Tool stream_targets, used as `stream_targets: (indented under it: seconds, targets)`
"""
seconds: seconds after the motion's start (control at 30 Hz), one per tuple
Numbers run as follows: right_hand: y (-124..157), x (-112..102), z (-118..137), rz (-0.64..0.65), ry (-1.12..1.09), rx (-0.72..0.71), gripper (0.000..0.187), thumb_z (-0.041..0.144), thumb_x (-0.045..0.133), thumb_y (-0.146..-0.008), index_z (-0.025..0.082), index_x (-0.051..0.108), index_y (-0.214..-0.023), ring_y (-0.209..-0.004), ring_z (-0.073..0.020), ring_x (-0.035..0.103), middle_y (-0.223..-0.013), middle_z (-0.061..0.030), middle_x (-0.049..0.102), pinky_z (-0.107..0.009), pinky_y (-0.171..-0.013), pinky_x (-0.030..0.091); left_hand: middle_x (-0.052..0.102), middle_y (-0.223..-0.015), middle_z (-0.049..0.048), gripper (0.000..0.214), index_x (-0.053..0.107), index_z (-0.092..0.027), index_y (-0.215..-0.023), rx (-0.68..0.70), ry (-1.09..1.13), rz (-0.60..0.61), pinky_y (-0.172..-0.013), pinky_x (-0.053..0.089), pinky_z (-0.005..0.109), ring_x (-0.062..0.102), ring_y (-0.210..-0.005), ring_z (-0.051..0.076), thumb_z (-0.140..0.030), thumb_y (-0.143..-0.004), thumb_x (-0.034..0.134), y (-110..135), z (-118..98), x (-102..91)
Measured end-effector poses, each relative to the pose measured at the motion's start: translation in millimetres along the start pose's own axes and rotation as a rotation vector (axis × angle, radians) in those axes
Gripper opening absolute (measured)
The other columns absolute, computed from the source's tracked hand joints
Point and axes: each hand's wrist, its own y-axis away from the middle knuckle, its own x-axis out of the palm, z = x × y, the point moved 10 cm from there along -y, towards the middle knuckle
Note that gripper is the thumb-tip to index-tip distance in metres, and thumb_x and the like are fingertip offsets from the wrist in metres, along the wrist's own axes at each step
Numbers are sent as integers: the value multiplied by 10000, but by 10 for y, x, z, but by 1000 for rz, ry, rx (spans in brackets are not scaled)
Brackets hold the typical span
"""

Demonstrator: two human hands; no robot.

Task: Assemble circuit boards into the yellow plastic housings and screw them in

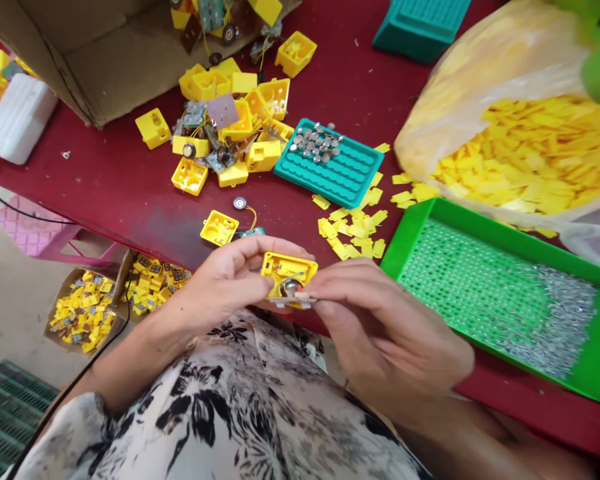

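My left hand (pixel 235 277) is closed around a small yellow plastic case (pixel 295 265), holding it with its open side up. Inside the case lie a round metal part and some wire. At its near edge, my right hand (pixel 385 317) pinches a thin circuit board (pixel 295 301) between thumb and fingertips; only the board's edge shows. Just beyond my left hand, another yellow case (pixel 220 228) lies on the table, with a small round speaker (pixel 239 203) on yellow wires and a green board partly hidden by my fingers.
A teal tray (pixel 340 177) holds button cells, beside loose yellow tabs (pixel 353 230). A green tray (pixel 425 227) of screws stands at right, below a plastic bag (pixel 430 113) of yellow tabs. Cases are heaped before a cardboard box (pixel 125 60). A white power bank (pixel 20 117) lies left.
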Motion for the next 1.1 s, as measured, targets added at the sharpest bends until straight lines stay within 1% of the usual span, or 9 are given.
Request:
stream_targets:
  seconds: [0.13, 0.2, 0.33, 0.5, 0.57, 0.67, 0.83, 1.0, 1.1]
  targets:
    - [-25, 13, -122, -21, 7, 117, 172, 51, 610, -854, 219, 636, -884, -742, -134, 645, -793, 8, 675, -274, -661, 542, 716, -984, 37, 285, 699, -194, -998, -12, 128, 43, -690, 534, 229, 656, -777, 126, -108, -729, 656, -42, 69, -25]
    - [-43, 8, -169, -20, 21, 170, 139, 73, 625, -856, 211, 635, -839, -722, -121, 648, -779, 16, 679, -247, -648, 543, 708, -994, 39, 321, 700, -201, -1024, -15, 175, 54, -706, 551, 252, 659, -824, 148, -132, -712, 663, -46, 95, -51]
    - [-74, 0, -224, -33, 38, 231, 132, 80, 640, -852, 201, 630, -801, -687, -94, 650, -761, 34, 690, -199, -640, 542, 684, -1055, 43, 374, 682, -208, -1061, 21, 151, 59, -766, 563, 287, 653, -898, 165, -154, -695, 741, -38, 80, -59]
    - [-64, -18, -254, -119, -12, 246, 128, 82, 647, -843, 204, 633, -806, -619, -86, 643, -719, 45, 687, -169, -577, 538, 671, -1021, 37, 403, 633, -180, -1019, 103, 23, -54, -801, 512, 249, 636, -892, 136, -83, -658, 786, -38, 16, -51]
    - [-51, -18, -255, -149, -36, 241, 139, 71, 646, -838, 207, 633, -814, -637, -93, 658, -726, 41, 690, -175, -598, 556, 666, -958, 23, 407, 616, -173, -993, 114, -18, -93, -801, 497, 245, 628, -871, 128, -67, -642, 794, -46, 16, -42]
    - [-34, -15, -249, -171, -63, 229, 151, 58, 635, -839, 209, 632, -826, -660, -100, 664, -744, 31, 688, -185, -606, 566, 653, -907, 5, 388, 597, -178, -972, 96, -13, -101, -779, 500, 251, 620, -825, 120, -67, -648, 780, -60, 46, -13]
    - [3, -105, -224, -206, -34, 188, 150, 61, 629, -850, 211, 624, -859, -699, -100, 654, -771, 25, 670, -199, -626, 559, 664, -1018, 33, 337, 617, -183, -1004, 91, 18, -105, -763, 531, 250, 631, -903, 143, -59, -705, 712, -30, 28, -23]
    - [-12, -80, -111, -82, 124, 68, 167, 46, 619, -854, 212, 603, -868, -714, -108, 630, -784, 24, 660, -240, -650, 532, 692, -1045, 28, 343, 659, -199, -1004, 137, -16, -128, -840, 504, 247, 645, -985, 156, -22, -713, 694, 21, -56, -78]
    - [-36, -37, -57, -5, 217, 16, 143, 66, 608, -874, 207, 586, -874, -711, -114, 626, -780, 16, 660, -253, -666, 532, 694, -1062, 32, 331, 682, -197, -1009, 142, -29, -91, -888, 490, 265, 639, -997, 159, -39, -720, 709, 26, -53, -52]
